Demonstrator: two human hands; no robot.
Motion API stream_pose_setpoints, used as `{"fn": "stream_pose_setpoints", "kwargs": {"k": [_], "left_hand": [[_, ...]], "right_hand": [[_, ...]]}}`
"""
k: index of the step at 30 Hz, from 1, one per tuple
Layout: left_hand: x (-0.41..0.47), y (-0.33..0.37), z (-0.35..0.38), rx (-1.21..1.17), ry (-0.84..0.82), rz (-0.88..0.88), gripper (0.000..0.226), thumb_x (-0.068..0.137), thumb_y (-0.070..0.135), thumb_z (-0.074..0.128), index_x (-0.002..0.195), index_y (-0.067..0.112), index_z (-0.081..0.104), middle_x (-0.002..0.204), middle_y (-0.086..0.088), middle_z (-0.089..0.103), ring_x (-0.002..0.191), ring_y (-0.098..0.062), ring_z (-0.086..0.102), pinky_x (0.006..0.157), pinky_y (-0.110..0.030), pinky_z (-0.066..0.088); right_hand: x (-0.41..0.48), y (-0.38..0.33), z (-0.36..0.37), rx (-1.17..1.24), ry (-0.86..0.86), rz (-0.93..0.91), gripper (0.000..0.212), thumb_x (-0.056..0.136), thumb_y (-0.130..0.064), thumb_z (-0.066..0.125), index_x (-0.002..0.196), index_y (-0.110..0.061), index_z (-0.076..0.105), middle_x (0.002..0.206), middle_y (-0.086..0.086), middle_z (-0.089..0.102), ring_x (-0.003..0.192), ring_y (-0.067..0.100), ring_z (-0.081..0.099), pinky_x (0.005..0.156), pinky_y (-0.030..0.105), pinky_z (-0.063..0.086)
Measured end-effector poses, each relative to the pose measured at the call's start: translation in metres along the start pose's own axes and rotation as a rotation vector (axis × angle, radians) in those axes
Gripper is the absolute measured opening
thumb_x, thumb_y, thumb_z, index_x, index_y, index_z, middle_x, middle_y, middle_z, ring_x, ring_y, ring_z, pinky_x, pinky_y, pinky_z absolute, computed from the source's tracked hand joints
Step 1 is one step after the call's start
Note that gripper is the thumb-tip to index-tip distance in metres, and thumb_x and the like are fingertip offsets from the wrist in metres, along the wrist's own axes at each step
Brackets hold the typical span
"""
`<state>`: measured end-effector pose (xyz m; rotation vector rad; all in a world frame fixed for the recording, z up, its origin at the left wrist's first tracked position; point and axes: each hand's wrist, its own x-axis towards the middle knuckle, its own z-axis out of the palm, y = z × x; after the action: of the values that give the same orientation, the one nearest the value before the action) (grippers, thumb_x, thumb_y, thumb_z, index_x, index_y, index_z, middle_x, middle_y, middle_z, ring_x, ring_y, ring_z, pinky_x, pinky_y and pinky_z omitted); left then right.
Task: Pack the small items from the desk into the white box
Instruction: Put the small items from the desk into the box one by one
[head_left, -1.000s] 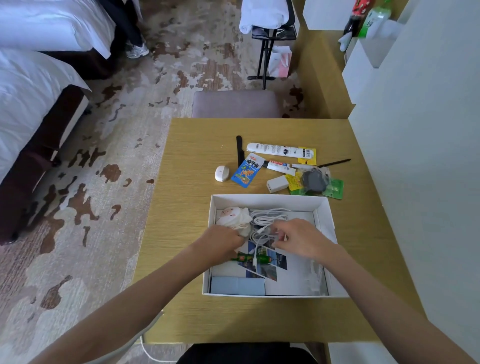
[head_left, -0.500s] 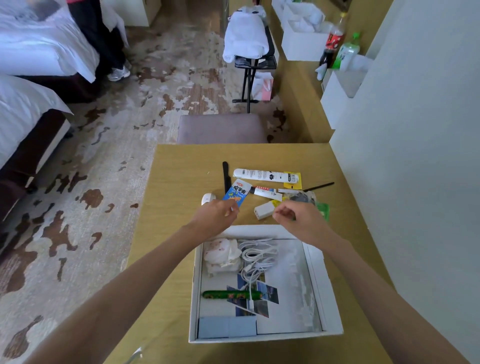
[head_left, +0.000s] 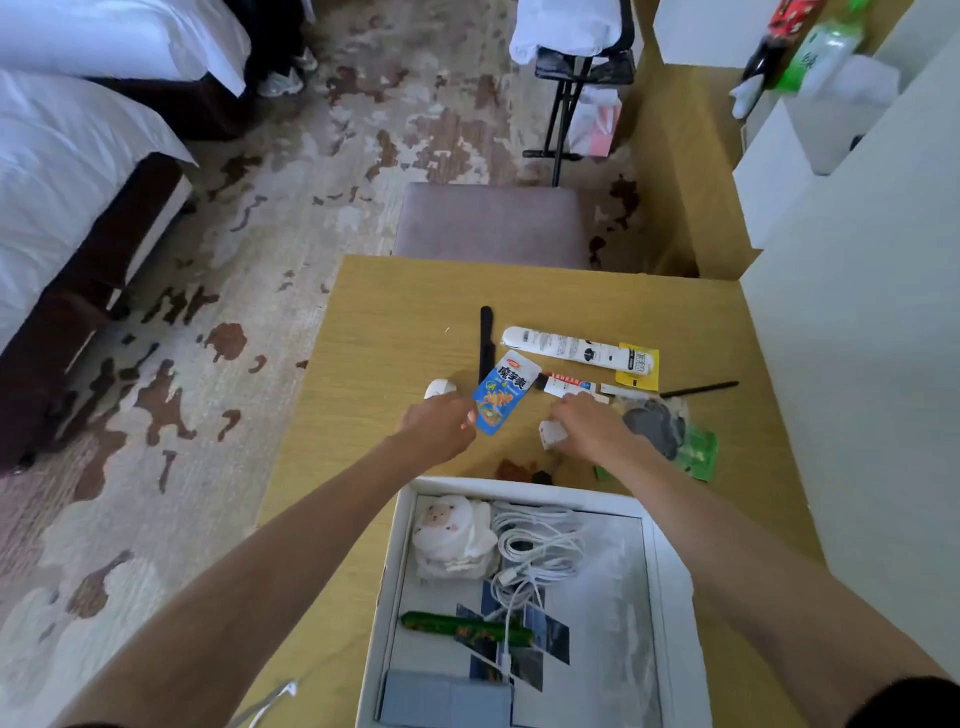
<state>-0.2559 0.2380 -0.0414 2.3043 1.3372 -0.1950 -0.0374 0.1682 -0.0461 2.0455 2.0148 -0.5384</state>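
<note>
The white box (head_left: 519, 486) stands open at the near edge of the desk, holding a plush sheep (head_left: 451, 535), a coiled white cable (head_left: 543, 553), a green stick packet (head_left: 462, 626) and photos. Beyond the box, my left hand (head_left: 441, 427) pinches the lower corner of a blue snack packet (head_left: 503, 391). My right hand (head_left: 589, 428) closes over a small white charger block (head_left: 549, 434). Further back lie a white tube (head_left: 566, 347), a small red-and-white tube (head_left: 566, 385), a black strip (head_left: 485, 340) and a black pen (head_left: 698, 388).
A white round object (head_left: 439, 386) sits just behind my left hand. A grey lump (head_left: 655, 423) and a green packet (head_left: 701, 457) lie right of my right hand. A grey stool (head_left: 493, 221) stands beyond the desk, and a white wall (head_left: 857, 389) borders its right side.
Both hands left the inside of the box and moved forward to the items beyond it. The left now touches the blue packet and the right covers the charger block.
</note>
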Motion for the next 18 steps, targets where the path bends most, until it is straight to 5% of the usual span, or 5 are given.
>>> {"fn": "stream_pose_setpoints", "kwargs": {"k": [5,12,18], "left_hand": [[0.033,0.011,0.004,0.095,0.039,0.012,0.039,0.087,0.025,0.055,0.123,0.013,0.048,0.126,-0.009,0.053,0.115,-0.028,0.051,0.078,-0.039,0.044],[0.079,0.038,0.022,0.299,-0.019,-0.253,0.077,0.08,0.057,0.061,0.133,0.007,0.036,0.134,-0.012,0.05,0.124,-0.029,0.045,0.103,-0.045,0.032],[0.086,0.036,0.026,0.226,0.028,-0.259,0.054,0.084,0.036,0.065,0.122,0.004,0.045,0.121,-0.012,0.058,0.113,-0.028,0.053,0.095,-0.038,0.034]], "right_hand": [[0.011,0.003,0.003,-0.175,0.006,-0.101,0.026,0.086,-0.034,0.062,0.106,-0.018,0.062,0.109,0.004,0.065,0.104,0.024,0.052,0.081,0.037,0.047],[-0.046,0.01,-0.021,0.188,0.371,-0.018,0.042,0.08,-0.047,0.068,0.109,-0.018,0.065,0.107,-0.001,0.065,0.104,0.02,0.054,0.083,0.037,0.046],[-0.113,0.006,-0.035,0.46,0.465,0.07,0.04,0.076,-0.045,0.073,0.104,-0.018,0.064,0.103,-0.003,0.063,0.095,0.014,0.053,0.08,0.03,0.044]]}}
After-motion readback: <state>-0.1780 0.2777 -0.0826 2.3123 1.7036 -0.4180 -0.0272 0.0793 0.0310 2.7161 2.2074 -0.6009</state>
